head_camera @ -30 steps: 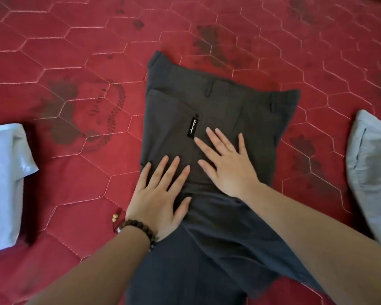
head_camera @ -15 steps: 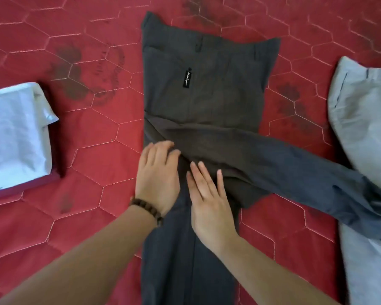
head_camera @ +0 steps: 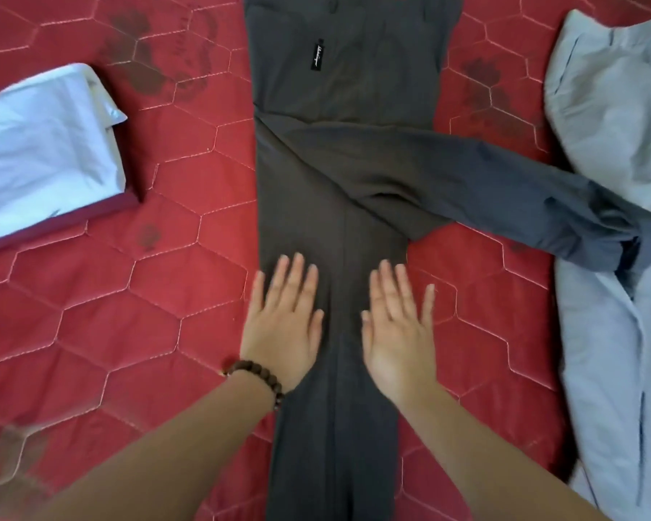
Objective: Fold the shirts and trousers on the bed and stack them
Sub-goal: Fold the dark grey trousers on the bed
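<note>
Two flat hands are resting on the dark grey trousers (head_camera: 339, 174), which are lying lengthwise down the middle of the red quilted bedcover (head_camera: 136, 295) with its stitched hexagon pattern. I am seeing smooth woven cloth with a small black label near the waistband; one leg is running straight toward me, the other is crossing out to the right, its end lying on the pale blue garment (head_camera: 613, 257) there. A folded pale blue shirt (head_camera: 46, 144) is sitting well apart on the left. My left hand (head_camera: 284, 325), with a wooden bead bracelet (head_camera: 258, 377) at the wrist, and my right hand (head_camera: 397, 332) are both pressing palm-down on the straight leg, fingers straight and slightly spread, gripping nothing. Compared with half a second ago, both hands are lying farther down the leg and wider apart.
</note>
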A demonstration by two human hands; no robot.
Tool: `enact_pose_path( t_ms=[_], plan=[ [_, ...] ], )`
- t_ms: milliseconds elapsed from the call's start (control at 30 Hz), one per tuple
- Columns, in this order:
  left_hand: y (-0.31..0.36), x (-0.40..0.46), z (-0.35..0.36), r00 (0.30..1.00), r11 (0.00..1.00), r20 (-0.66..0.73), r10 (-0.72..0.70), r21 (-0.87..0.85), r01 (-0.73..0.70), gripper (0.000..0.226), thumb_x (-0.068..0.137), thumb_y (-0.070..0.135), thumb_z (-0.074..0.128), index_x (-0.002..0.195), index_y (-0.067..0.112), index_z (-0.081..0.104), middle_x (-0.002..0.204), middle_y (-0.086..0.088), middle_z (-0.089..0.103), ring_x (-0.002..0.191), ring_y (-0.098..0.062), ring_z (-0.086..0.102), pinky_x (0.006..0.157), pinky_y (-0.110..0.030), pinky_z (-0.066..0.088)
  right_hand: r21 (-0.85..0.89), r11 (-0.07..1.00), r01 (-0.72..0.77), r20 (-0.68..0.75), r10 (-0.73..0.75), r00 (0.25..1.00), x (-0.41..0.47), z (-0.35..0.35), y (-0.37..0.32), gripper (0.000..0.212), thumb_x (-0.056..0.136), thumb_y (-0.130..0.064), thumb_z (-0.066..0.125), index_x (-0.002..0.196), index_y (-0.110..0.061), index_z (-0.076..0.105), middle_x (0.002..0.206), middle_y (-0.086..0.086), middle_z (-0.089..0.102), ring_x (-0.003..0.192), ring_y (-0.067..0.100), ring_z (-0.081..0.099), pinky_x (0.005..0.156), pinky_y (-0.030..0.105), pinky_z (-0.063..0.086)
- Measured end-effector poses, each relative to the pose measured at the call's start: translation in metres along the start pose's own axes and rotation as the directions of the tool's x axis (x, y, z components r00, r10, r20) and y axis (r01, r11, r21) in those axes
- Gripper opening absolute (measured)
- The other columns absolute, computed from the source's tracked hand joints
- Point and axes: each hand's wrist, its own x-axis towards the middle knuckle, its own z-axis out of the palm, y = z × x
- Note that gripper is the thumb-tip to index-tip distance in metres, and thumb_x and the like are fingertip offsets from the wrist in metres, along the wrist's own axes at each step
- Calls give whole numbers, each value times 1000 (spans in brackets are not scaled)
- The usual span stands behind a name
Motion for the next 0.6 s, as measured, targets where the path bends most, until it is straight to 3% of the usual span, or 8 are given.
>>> enact_pose_path(
  t_ms=[100, 267, 367, 467, 533, 600],
  plan=[
    [15, -47, 17, 995, 996, 53, 87, 10, -88, 58, 98, 41, 22, 151, 16, 23, 159, -5, 21, 147, -23, 16, 116, -48, 13, 37, 992, 118, 40, -119, 992, -37, 16, -33, 56, 99, -34, 30, 151, -13, 26, 159, 1, 17, 148, 20, 14, 118, 54, 11],
    [-12, -95, 25, 996, 997, 62, -56, 52, 53, 60, 99, 45, 19, 153, 20, 15, 160, -3, 15, 147, -24, 13, 117, -49, 15, -18, 1000, -7, 73, 8, 997, -91, 24, -8, 60, 99, -44, 27, 152, -16, 23, 160, 1, 18, 148, 20, 12, 118, 56, 12],
    [-2, -122, 18, 976, 977, 70, -206, -46, 210, 59, 100, 40, 29, 151, 10, 23, 157, -8, 24, 145, -27, 22, 117, -47, 21, -8, 998, -65, 60, 66, 996, -120, 17, 5, 60, 99, -45, 28, 149, -12, 32, 157, 8, 27, 146, 24, 22, 117, 54, 17],
    [19, -149, 4, 947, 912, 46, -319, -256, 320, 52, 92, 31, 55, 134, 1, 48, 131, -15, 54, 123, -35, 49, 101, -45, 41, 90, 977, -192, 21, 190, 981, -146, 4, 1, 56, 94, -40, 52, 139, -8, 47, 134, 13, 54, 124, 31, 50, 102, 49, 41],
    [36, -166, -8, 922, 828, 139, -363, -405, 387, 45, 94, 31, 55, 128, 3, 50, 115, -12, 60, 107, -31, 57, 88, -39, 47, 213, 942, -260, 52, 255, 965, -161, -5, -13, 58, 88, -35, 65, 136, -7, 49, 116, 10, 60, 106, 28, 57, 89, 43, 50],
    [47, -175, -13, 844, 716, 264, -467, -448, 536, 44, 96, 41, 49, 122, 6, 49, 103, -9, 62, 97, -29, 61, 75, -35, 47, 356, 853, -381, 154, 349, 924, -170, -12, -27, 55, 89, -35, 64, 133, -7, 48, 113, 8, 62, 105, 26, 60, 88, 37, 51]
  ],
)
